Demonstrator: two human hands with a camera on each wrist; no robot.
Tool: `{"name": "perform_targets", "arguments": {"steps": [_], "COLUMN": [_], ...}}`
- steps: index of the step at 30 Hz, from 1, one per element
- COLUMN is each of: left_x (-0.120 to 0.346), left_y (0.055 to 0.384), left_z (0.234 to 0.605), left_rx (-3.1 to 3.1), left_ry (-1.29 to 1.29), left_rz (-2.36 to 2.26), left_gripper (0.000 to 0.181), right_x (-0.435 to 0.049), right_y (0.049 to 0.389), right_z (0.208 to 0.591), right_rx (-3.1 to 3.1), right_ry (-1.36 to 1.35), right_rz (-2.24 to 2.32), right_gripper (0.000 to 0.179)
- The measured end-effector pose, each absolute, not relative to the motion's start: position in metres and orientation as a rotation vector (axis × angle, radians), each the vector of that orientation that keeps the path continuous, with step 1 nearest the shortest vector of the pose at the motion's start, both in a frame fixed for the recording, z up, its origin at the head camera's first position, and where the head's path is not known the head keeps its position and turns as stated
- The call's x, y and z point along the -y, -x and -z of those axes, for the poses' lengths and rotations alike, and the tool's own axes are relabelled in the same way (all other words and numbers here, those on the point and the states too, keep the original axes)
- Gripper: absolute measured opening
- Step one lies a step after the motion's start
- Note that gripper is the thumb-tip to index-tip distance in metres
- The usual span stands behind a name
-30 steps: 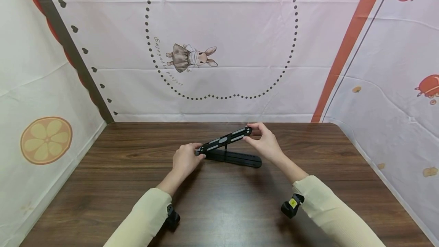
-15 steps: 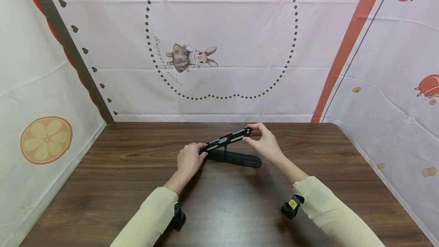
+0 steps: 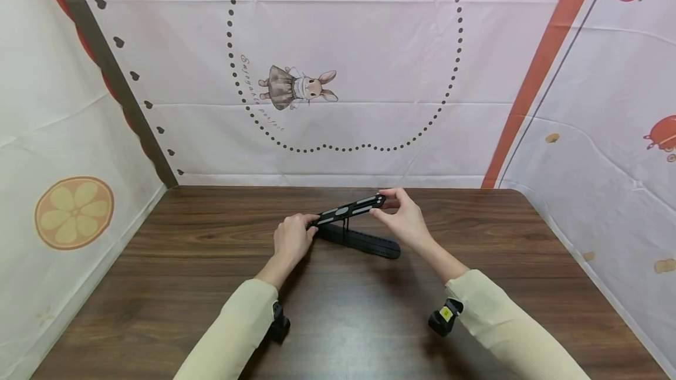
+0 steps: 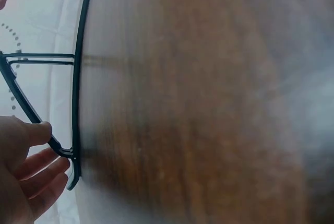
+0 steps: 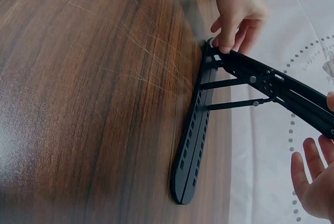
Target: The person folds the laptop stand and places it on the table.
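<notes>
A black folding laptop stand (image 3: 342, 211) with grey pads on its upper arm sits slanting on the table. Its slotted base strip (image 5: 193, 140) lies low, while the upper arm is raised and two thin support rods (image 5: 229, 83) bridge the two. At the hinge end, my left hand (image 3: 291, 239) grips the stand between thumb and fingers; in the left wrist view the thumb lies on the raised arm and the fingers are behind it near the hinge. My right hand (image 3: 405, 221) pinches the raised far end of the arm, thumb on the near edge and fingers on the far edge.
The brown wood-grain table (image 3: 211, 216) spreads around the stand. A white printed cloth (image 3: 369, 63) hangs behind its back edge and along both sides. A small black device (image 3: 445, 316) is strapped at the right sleeve, another (image 3: 277, 324) at the left.
My left hand has shifted right along the hinge end, covering the tip that showed before. My right hand keeps its pinch. The raised arm sits slightly flatter in the head view.
</notes>
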State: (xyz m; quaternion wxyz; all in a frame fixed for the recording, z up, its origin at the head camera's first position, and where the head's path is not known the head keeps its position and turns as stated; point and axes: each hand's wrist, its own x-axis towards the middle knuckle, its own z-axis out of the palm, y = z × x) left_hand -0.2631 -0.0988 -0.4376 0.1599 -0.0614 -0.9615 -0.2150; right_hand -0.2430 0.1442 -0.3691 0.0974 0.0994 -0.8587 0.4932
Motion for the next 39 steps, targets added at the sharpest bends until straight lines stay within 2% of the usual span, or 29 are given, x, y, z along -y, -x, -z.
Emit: {"name": "perform_targets", "arguments": {"steps": [11,18,39], "left_x": [0.099,0.099,0.095], "left_y": [0.274,0.279,0.276], "left_z": [0.437,0.438,0.433], "left_rx": [2.77,2.78,2.795], "left_ry": [0.147,0.15,0.066], "left_rz": [0.637,0.632,0.677], "left_gripper": [0.027,0.027,0.026], "right_x": [-0.146,-0.154,-0.178], "right_y": [0.245,0.242,0.228], "right_z": [0.373,0.376,0.425], "right_rx": [2.506,2.524,2.721], "right_ry": [-0.349,-0.365,-0.596], "right_rz": [-1.446,-1.385,-1.047], "right_gripper": [0.041,0.045,0.049]}}
